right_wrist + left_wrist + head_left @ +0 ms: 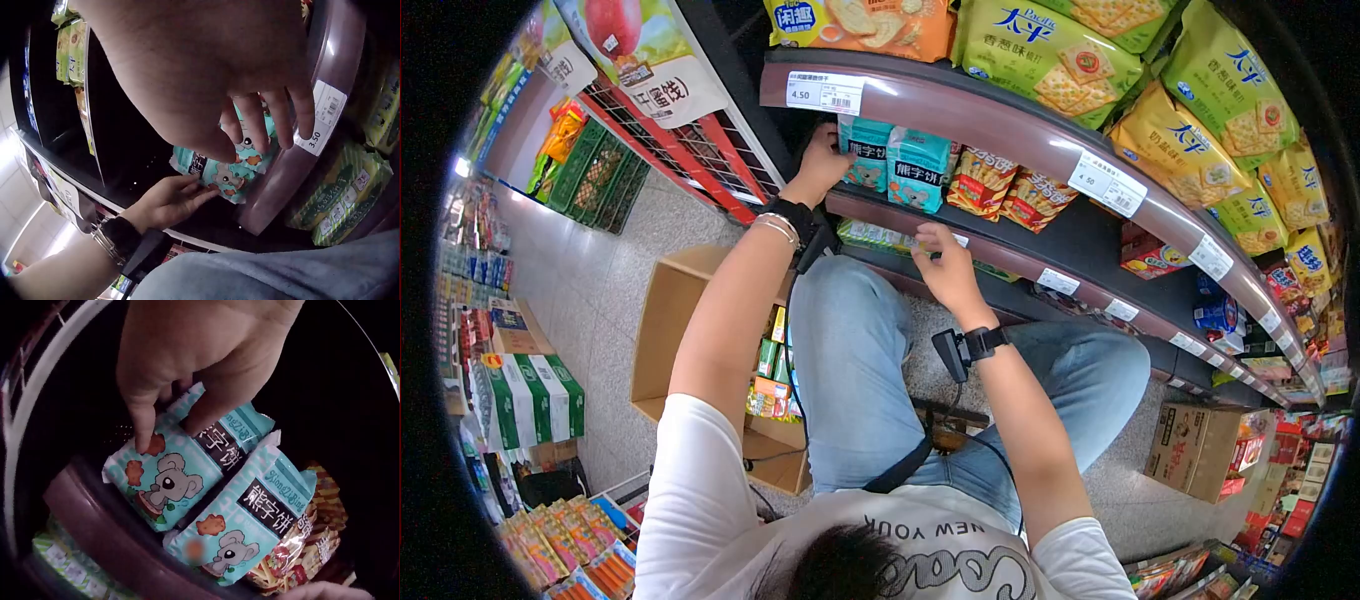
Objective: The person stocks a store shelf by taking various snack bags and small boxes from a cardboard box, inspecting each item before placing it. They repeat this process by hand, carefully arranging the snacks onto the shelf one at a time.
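My left hand (825, 158) reaches onto the middle shelf at its left end. Its fairly straight fingers touch the left of two front teal bags of bear biscuits (172, 475), one finger on the bag's left edge. Part of that hand's fingers is hidden behind the packaging. A second teal biscuit bag (917, 175) stands close beside it to the right. Just in front of the shelf edge is my right hand (948, 265), fingers loosely bent and holding nothing. In the right wrist view, the right hand (212, 75) overlaps the teal bags and comes close to the price label (325, 115).
Red fry-snack bags (982, 183) stand right of the teal ones. Green packs (875, 235) lie on the shelf below. Cracker bags (1050, 60) fill the upper shelf, whose edge (960, 110) overhangs. An open carton (675, 335) with small boxes sits left of my knees.
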Tool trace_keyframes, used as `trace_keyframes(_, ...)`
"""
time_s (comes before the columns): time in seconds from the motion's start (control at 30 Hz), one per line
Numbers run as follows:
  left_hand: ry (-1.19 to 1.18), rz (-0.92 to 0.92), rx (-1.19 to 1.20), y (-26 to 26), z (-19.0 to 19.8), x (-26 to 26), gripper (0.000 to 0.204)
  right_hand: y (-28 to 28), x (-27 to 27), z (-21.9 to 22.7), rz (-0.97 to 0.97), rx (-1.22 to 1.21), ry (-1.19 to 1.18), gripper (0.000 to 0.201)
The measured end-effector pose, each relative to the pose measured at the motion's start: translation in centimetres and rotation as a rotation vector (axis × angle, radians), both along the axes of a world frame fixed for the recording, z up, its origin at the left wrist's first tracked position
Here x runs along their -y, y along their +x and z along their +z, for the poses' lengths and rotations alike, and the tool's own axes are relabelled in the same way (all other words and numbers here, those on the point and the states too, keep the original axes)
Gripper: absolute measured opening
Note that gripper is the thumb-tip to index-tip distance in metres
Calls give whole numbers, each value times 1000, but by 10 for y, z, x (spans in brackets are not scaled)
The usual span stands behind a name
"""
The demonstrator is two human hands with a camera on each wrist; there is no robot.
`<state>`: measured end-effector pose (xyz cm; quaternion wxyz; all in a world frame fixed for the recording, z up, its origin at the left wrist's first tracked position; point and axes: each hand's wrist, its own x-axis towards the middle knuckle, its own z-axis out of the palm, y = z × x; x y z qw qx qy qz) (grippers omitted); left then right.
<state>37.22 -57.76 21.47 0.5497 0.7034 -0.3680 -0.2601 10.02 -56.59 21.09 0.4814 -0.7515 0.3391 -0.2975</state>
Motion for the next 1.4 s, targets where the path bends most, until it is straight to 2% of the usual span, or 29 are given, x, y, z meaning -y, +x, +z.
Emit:
trace_keyframes(0.03,8,0,28,1,-3,0,50,-1,0,0,0,1,1,31)
trace_keyframes(0.13,117,-15,425,11,-9,0,52,-3,0,-2,2,-2,0,31)
trace_keyframes(0.33,106,-44,260,21,-16,3,54,-8,2,-5,6,-3,11,32)
trace_keyframes(0.43,166,-16,350,19,-10,2,52,-10,4,-7,12,5,15,32)
trace_keyframes(0.53,139,-10,318,27,-18,6,49,-12,4,-13,5,5,16,33)
trace_keyframes(0.63,64,4,376,31,-23,9,35,-14,5,-17,1,-18,22,33)
trace_keyframes(0.73,65,-51,48,25,-12,5,22,-14,6,-20,3,-8,31,33)
trace_keyframes(0.83,-14,-23,21,29,-21,9,14,-15,7,-21,19,-50,16,31)
trace_keyframes(0.93,81,-7,21,27,-13,8,17,-16,9,-25,27,-64,-7,31)
trace_keyframes(1.03,29,26,-97,13,-5,9,24,-15,10,-26,14,-60,26,30)
trace_keyframes(1.13,18,-23,-167,1,13,9,35,-13,9,-29,4,-41,46,30)
trace_keyframes(1.23,198,-191,-141,6,19,13,42,-15,10,-31,5,-34,52,30)
trace_keyframes(1.4,204,-220,-205,2,30,15,37,-19,12,-34,1,-48,72,29)
